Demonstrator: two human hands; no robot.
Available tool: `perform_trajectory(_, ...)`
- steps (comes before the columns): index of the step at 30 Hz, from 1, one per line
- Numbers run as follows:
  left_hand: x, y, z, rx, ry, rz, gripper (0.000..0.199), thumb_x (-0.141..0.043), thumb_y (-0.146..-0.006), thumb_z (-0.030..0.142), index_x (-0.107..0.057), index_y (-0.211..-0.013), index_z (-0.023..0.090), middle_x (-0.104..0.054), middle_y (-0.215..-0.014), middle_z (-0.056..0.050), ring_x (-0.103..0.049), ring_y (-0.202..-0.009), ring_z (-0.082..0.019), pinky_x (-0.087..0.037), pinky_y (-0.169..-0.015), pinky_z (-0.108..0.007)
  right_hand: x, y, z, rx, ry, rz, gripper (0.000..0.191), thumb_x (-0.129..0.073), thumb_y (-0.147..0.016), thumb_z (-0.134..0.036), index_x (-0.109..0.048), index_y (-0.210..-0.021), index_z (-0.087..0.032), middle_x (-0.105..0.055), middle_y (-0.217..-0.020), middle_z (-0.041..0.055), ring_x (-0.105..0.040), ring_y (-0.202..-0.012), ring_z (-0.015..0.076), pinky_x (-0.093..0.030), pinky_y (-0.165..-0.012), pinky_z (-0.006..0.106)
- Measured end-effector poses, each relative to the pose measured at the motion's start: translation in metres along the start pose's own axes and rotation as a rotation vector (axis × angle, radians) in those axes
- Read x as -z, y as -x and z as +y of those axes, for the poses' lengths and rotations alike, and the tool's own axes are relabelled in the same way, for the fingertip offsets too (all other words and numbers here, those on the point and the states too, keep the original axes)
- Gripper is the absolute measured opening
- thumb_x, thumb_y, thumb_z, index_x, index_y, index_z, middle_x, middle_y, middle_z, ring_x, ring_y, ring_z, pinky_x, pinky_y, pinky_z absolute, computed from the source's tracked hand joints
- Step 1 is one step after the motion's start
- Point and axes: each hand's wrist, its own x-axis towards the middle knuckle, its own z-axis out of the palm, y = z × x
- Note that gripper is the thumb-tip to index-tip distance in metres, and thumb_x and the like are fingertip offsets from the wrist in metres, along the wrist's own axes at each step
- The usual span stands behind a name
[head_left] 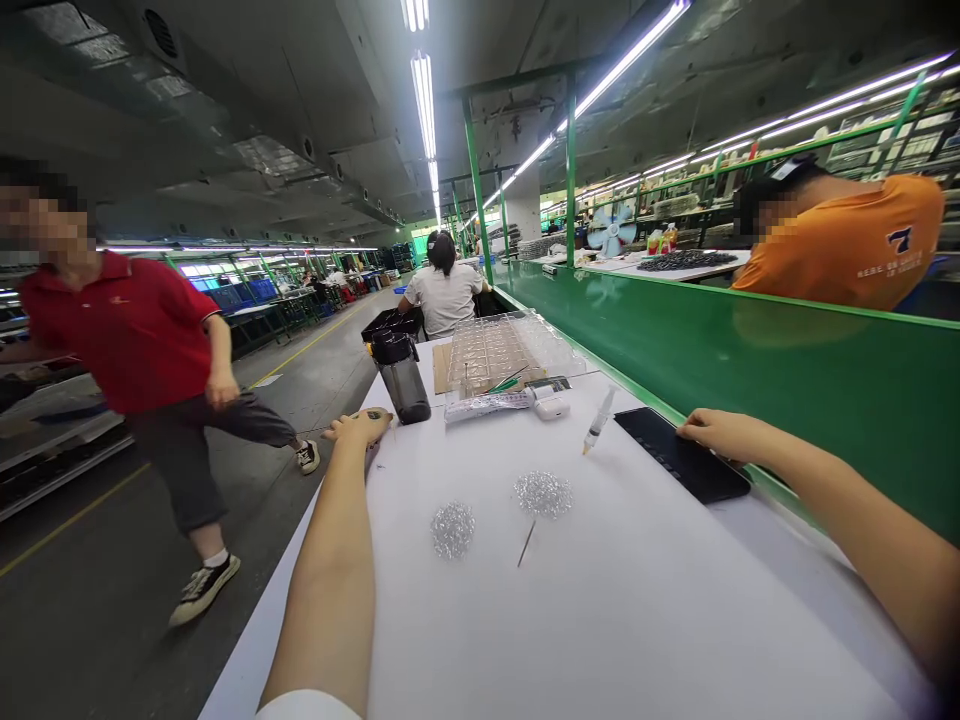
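My left hand (pixel 361 426) lies at the left edge of the white table (pixel 600 620), beside a dark drinking bottle (pixel 405 380). Its fingers reach out over the edge, and a small dark patch shows on it. At the right, my right hand (pixel 716 432) has its fingers closed on the far right edge of a flat black phone (pixel 675 455); some fingertips are hidden. Two piles of tiny clear glittering pieces, a left pile (pixel 453 530) and a right pile (pixel 543 494), lie between my arms. A thin needle-like stick (pixel 526 544) lies just below the right pile. Near the phone is a syringe (pixel 598 425).
Behind the piles are a white case (pixel 551 402), a plastic packet (pixel 487 404) and clear trays (pixel 495 350). A green conveyor belt (pixel 637 320) runs along the right. A person in red (pixel 127 330) walks on the left; others sit ahead and across the belt.
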Motion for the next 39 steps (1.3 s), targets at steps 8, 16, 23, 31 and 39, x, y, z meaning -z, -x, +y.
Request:
perform_trajectory(8,-0.003,-0.002,-0.009,-0.032,0.102,0.011,0.107,-0.068,-0.096,0.075,-0.056,-0.186,0.02,-0.058,-0.182,-0.036,-0.054,-0.171,-0.06,-0.051,-0.133,-0.076,0.002,0.003,-0.005,-0.003,0.003,-0.011,0.03,-0.049,-0.12,-0.032,-0.061,-0.093,-0.025,-0.07,-0.087,0.0065,-0.067,-0.068,0.0226,-0.052,-0.066,0.034)
perform_trajectory(16,0.009,-0.002,-0.007,0.079,0.134,-0.063,0.101,-0.08,-0.089,0.078,-0.07,-0.177,0.03,-0.056,-0.184,-0.032,-0.052,-0.171,-0.06,-0.059,-0.123,-0.07,0.0,0.004,-0.004,0.002,0.014,-0.005,0.026,-0.057,-0.115,-0.032,-0.06,-0.09,-0.026,-0.065,-0.076,0.004,-0.067,-0.067,0.0237,-0.05,-0.066,0.032)
perform_trajectory(23,0.004,0.007,-0.005,0.157,0.252,0.079,0.111,-0.081,-0.089,0.073,-0.058,-0.186,0.026,-0.057,-0.175,-0.036,-0.053,-0.168,-0.06,-0.057,-0.125,-0.072,0.002,0.006,-0.006,0.009,0.025,-0.006,0.03,-0.054,-0.118,-0.033,-0.06,-0.089,-0.026,-0.068,-0.08,0.0049,-0.064,-0.066,0.022,-0.049,-0.066,0.032)
perform_trajectory(31,0.006,0.015,0.0,0.151,0.378,0.363,0.136,-0.088,-0.093,0.071,-0.019,-0.201,0.027,-0.043,-0.181,-0.036,-0.058,-0.161,-0.058,-0.056,-0.128,-0.07,0.003,0.007,-0.009,-0.004,0.042,0.006,0.03,-0.054,-0.118,-0.033,-0.06,-0.09,-0.026,-0.067,-0.079,0.0047,-0.069,-0.071,0.0239,-0.053,-0.067,0.032)
perform_trajectory(39,0.007,0.021,-0.003,0.137,0.425,0.355,0.111,-0.086,-0.098,0.064,-0.036,-0.189,0.026,-0.042,-0.181,-0.034,-0.057,-0.164,-0.056,-0.053,-0.134,-0.066,0.003,0.006,-0.005,0.013,0.025,0.005,0.027,-0.056,-0.114,-0.035,-0.06,-0.089,-0.026,-0.068,-0.081,0.0072,-0.071,-0.073,0.0258,-0.053,-0.067,0.033)
